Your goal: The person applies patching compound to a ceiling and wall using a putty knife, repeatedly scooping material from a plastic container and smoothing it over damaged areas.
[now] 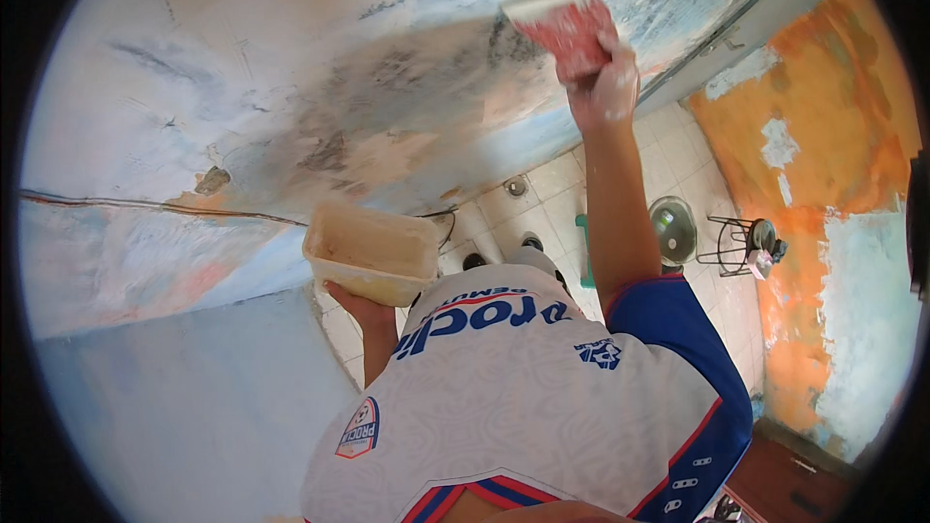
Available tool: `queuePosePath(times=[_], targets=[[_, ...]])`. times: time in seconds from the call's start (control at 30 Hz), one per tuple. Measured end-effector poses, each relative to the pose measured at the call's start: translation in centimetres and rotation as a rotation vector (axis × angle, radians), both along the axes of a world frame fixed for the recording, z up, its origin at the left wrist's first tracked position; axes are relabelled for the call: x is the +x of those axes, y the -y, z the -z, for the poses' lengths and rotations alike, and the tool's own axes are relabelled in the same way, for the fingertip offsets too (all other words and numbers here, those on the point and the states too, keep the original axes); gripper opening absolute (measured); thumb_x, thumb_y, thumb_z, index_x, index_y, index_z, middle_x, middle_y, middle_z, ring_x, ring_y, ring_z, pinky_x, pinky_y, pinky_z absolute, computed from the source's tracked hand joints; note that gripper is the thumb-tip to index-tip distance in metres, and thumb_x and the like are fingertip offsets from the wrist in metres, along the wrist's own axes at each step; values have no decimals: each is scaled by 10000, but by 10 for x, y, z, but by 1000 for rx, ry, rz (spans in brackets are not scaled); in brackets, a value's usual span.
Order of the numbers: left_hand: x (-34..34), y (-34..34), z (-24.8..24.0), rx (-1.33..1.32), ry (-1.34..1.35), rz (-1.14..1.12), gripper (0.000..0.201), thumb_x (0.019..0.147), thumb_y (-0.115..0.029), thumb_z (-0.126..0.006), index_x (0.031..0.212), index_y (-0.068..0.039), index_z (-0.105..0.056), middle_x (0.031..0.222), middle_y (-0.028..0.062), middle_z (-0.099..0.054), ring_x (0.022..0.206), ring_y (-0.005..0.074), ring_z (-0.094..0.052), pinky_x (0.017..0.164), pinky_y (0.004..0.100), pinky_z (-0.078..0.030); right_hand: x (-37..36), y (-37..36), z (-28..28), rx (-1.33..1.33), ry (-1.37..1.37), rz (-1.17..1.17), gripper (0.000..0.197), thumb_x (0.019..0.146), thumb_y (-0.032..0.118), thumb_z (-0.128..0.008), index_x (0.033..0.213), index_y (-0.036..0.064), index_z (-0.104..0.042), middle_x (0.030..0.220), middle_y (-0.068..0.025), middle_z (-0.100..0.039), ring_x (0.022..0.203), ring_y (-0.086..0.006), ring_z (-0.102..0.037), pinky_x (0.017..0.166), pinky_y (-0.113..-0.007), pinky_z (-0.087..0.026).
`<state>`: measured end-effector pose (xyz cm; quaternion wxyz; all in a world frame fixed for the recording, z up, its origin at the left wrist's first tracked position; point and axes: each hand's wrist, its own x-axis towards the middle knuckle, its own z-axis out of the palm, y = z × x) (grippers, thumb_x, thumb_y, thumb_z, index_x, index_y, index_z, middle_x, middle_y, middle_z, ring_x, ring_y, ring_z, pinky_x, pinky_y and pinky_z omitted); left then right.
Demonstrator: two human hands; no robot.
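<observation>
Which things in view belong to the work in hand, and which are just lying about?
In use:
- red spreading tool, in the right hand
- pale rectangular tub, in the left hand
- patchy wall beside the tool

Apparently just lying about:
- dark round basin
- black stool
- green item, partly hidden

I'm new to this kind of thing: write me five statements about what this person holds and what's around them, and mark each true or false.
1. The right hand grips a red scraper. True.
2. The left hand is free of any object. False: it holds a pale rectangular tub.
3. The orange wall has pale patches. True.
4. The floor near the stool is bright green. False: it has pale tiles.
5. The person's shirt has a blue right sleeve. True.
</observation>
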<state>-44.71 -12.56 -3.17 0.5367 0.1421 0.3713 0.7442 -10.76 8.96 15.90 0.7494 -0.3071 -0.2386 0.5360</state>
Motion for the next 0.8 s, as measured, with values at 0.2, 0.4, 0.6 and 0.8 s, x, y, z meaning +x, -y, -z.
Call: queuePosePath(times=[0.2,0.4,0.6,0.8], targets=[[2,-4,-10,34,24,-16,778,944,-701,-360,1519,-187,-264,1535,70,-336,1402,295,-351,1140,468,-348,-16,16,232,-506,162,-131,320,951,326,-433,1050,79,-610,791,-104,-699,538,-171,-559,442,-253,-386],[-3,-4,-6,81,7,36,781,940,-699,-376,1520,-187,-264,1536,68,-336,1405,297,-347,1145,471,-343,-13,-48,144,-290,415,-120,465,1031,406,-418,749,83,-598,638,-131,-672,462,-162,-516,439,-290,-406],[2,-6,-11,-4,-16,23,822,913,-722,-412,1519,-185,-266,1537,68,-338,1404,301,-350,1142,476,-351,11,7,-45,186,224,-20,227,932,205,-504,1020,20,-600,871,-100,-650,684,-175,-603,529,-308,-415],[2,-9,-10,99,10,35,841,900,-723,-442,1517,-178,-267,1537,74,-336,1403,302,-352,1140,478,-355,0,28,56,104,912,648,304,996,192,-507,1137,-73,-561,1092,-159,-600,950,-232,-609,832,-355,-496]])
